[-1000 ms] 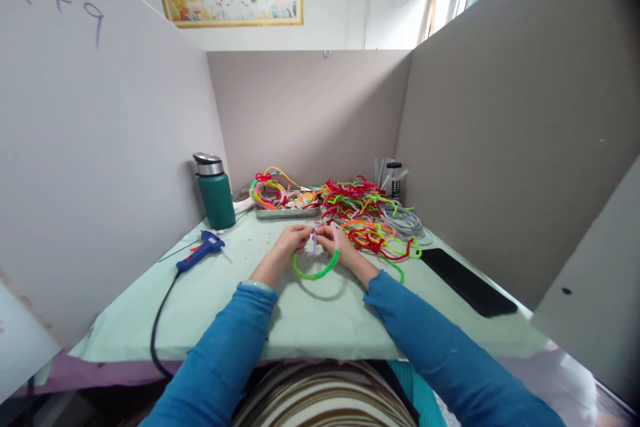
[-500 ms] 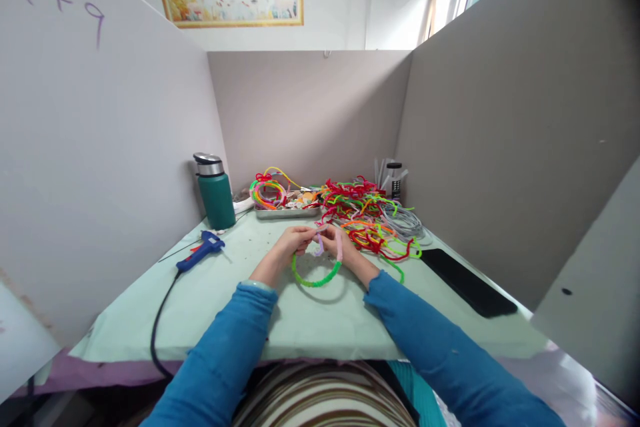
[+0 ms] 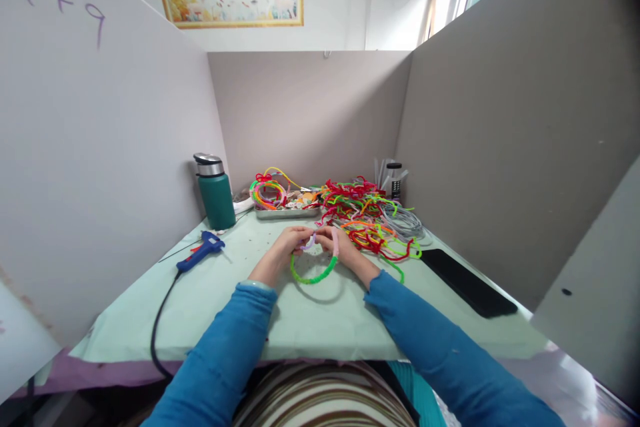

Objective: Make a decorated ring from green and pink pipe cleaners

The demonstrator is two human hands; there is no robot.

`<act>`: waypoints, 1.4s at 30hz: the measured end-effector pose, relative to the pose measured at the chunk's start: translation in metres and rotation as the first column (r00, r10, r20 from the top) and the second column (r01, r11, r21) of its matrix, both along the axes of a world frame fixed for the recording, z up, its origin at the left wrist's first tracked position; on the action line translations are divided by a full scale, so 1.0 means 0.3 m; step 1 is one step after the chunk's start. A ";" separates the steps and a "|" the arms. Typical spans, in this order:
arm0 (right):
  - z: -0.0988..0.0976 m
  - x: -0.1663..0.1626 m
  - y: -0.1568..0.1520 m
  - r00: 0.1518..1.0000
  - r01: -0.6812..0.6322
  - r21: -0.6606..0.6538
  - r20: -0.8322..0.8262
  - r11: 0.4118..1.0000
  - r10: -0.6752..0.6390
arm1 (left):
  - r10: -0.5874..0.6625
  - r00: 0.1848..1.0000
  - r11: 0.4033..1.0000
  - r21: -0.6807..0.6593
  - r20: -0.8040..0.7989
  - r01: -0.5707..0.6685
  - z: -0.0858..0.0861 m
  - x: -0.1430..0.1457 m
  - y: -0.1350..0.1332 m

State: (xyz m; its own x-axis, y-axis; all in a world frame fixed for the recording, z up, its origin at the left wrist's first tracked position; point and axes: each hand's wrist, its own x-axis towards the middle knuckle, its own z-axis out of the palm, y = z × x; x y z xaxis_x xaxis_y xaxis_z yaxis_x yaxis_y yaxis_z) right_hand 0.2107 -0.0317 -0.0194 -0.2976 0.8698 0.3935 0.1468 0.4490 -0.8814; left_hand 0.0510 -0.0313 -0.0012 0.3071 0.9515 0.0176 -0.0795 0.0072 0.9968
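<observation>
Between my two hands hangs a ring wrapped in fuzzy pipe cleaner [image 3: 315, 280], green along its lower arc and pink up its right side. My left hand [image 3: 293, 245] is closed at the ring's upper left, fingertips pinched together. A lilac pipe cleaner [image 3: 309, 242] curls from those fingertips, its loose end pointing down and left. My right hand [image 3: 339, 245] grips the ring at its upper right, behind the pink stretch. The fingertips of both hands nearly meet at the top, and the small parts between them are partly hidden.
A blue glue gun [image 3: 203, 251] lies at left, near a green bottle [image 3: 216, 200]. At the back stands a metal tray [image 3: 287, 213] with coloured rings and small pieces. Right of it is a tangled heap of pipe cleaners [image 3: 365, 213]. A black flat object [image 3: 467, 282] lies at right.
The lilac pipe cleaner's loose end has swung left, toward my left hand. The ring has shifted slightly left, and both hands have moved only a little.
</observation>
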 end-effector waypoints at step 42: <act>-0.022 -0.005 0.016 0.996 -0.074 0.037 -0.039 0.997 0.075 | 0.071 0.991 0.997 0.034 -0.109 -0.067 0.011 0.016 -0.022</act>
